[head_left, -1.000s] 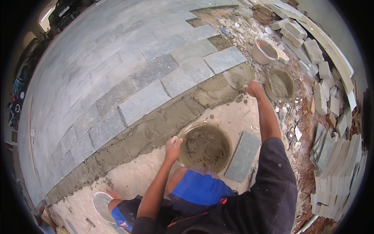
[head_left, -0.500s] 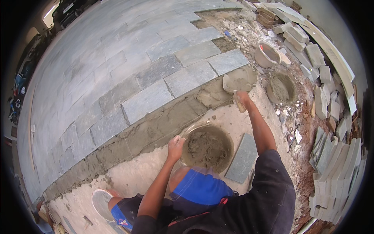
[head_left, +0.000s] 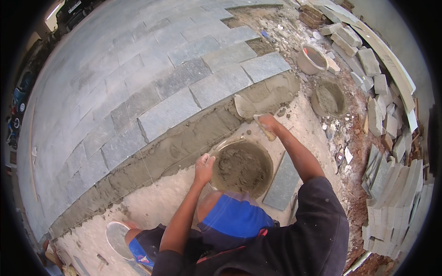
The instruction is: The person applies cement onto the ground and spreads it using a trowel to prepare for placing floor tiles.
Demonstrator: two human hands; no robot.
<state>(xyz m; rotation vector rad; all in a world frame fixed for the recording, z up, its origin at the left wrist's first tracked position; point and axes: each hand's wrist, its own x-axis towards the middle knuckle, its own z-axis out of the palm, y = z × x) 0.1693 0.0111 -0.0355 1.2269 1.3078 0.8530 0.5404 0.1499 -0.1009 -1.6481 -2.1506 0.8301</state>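
Observation:
My right hand (head_left: 269, 125) grips a trowel (head_left: 245, 104), its blade lying in the wet mortar bed (head_left: 193, 131) that runs along the edge of the laid grey stone paving (head_left: 169, 110). My left hand (head_left: 204, 168) is closed on the left rim of a round bucket (head_left: 242, 168) holding mortar, just in front of my knees. A loose grey slab (head_left: 281, 186) lies right of the bucket. A thin string crosses in front of the mortar bed.
A white bucket (head_left: 312, 59) and a mortar-crusted bucket (head_left: 329, 96) stand among rubble at right. Stone blocks (head_left: 368, 60), boards and stacked slabs (head_left: 393, 207) line the right side. Another pail (head_left: 119, 239) is by my left leg. Dark vehicles (head_left: 69, 13) stand far left.
My right hand and the trowel have moved left and towards me along the mortar bed, smearing it. My left hand stays on the bucket.

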